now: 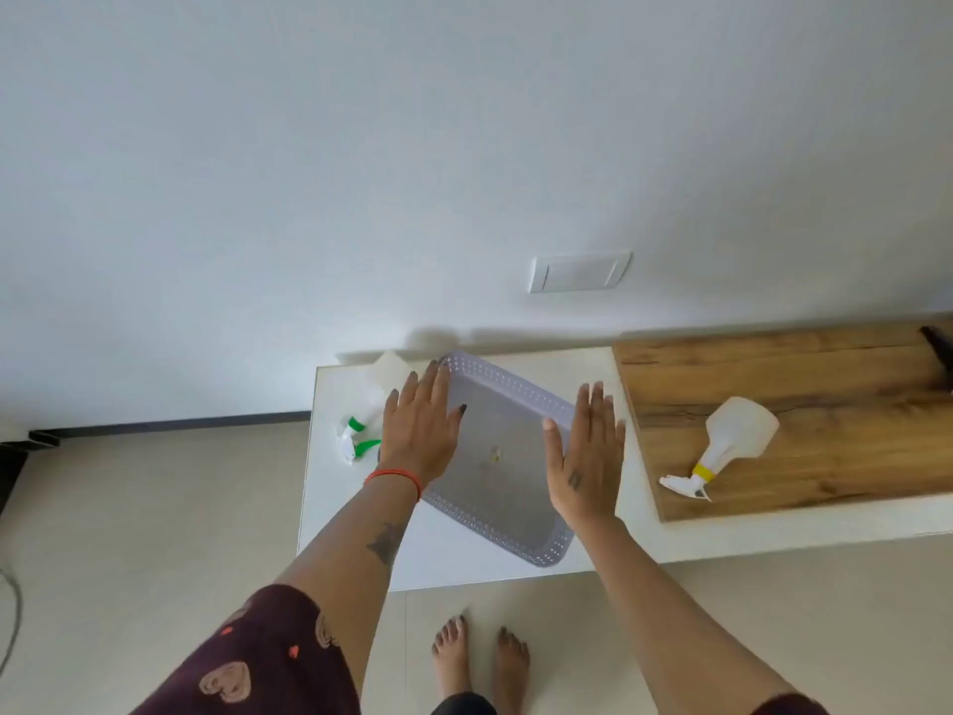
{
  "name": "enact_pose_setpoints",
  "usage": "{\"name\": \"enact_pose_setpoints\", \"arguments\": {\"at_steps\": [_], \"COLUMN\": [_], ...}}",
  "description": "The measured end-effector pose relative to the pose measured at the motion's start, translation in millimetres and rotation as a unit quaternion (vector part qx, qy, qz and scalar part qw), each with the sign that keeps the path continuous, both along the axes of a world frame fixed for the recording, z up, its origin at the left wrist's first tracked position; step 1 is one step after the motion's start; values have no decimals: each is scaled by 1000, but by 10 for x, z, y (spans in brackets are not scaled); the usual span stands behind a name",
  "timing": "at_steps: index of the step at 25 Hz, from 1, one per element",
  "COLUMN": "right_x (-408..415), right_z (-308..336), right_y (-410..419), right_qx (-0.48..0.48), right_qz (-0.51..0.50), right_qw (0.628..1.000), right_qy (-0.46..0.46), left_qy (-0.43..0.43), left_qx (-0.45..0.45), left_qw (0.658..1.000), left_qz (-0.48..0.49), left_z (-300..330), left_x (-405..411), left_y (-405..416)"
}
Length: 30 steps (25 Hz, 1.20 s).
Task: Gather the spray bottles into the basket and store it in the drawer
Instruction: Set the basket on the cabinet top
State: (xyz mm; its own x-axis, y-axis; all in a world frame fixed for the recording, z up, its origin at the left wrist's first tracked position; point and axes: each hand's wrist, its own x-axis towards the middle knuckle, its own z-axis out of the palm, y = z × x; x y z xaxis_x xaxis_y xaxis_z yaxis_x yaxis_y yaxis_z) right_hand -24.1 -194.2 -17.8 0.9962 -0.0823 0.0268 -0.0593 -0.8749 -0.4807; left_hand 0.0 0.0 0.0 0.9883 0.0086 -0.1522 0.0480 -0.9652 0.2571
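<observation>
A shallow grey perforated basket (508,456) lies on the low white cabinet top (464,565), turned at an angle. My left hand (420,436) is spread flat over its left side and my right hand (585,456) is spread flat over its right side; neither holds anything. A white spray bottle with a green trigger (368,410) lies on its side just left of my left hand, partly hidden by it. A second white spray bottle with a yellow collar (732,441) lies on the wooden top to the right.
The wooden board (825,384) covers the cabinet's right part, with a dark object (938,348) at its far right edge. A wall socket plate (580,271) sits above the cabinet. My bare feet (479,657) stand on the tiled floor in front. No drawer is in view.
</observation>
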Motion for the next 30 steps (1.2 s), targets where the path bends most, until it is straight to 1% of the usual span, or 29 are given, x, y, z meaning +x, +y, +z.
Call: {"name": "enact_pose_setpoints", "arguments": {"at_steps": [2, 4, 7, 10, 12, 15, 18, 20, 25, 30], "right_x": [-33, -148, -265, -330, -290, -146, -19, 65, 290, 350], "right_z": [-336, -765, -1304, -1618, -1696, -1744, -1674, -1572, -1422, -1521], "right_y": [-34, -92, -191, -224, -219, -317, -516, -643, -821, -881], "right_qx": [9, 3, 4, 40, 64, 71, 81, 80, 71, 36], "right_qz": [-53, -86, -137, -218, -251, -280, -270, -245, -147, -67], "right_qw": [998, 995, 986, 968, 959, 951, 954, 961, 983, 995], "right_qy": [22, 57, 96, 116, 113, 105, 100, 95, 82, 71], "left_qy": [29, 38, 39, 53, 50, 23, 14, 9, -20, -4], "left_qx": [-9, -7, -31, -58, -75, -62, -68, -85, -99, -116], "left_qw": [999, 998, 993, 986, 981, 976, 974, 973, 962, 952], "left_qz": [23, 49, 103, 145, 170, 205, 217, 215, 255, 285], "left_z": [-300, -696, -1175, -1513, -1632, -1693, -1631, -1553, -1419, -1486], "left_x": [69, 130, 250, 354, 403, 442, 374, 269, -121, -469], "left_y": [77, 189, 301, 327, 304, 317, 372, 379, 347, 363]}}
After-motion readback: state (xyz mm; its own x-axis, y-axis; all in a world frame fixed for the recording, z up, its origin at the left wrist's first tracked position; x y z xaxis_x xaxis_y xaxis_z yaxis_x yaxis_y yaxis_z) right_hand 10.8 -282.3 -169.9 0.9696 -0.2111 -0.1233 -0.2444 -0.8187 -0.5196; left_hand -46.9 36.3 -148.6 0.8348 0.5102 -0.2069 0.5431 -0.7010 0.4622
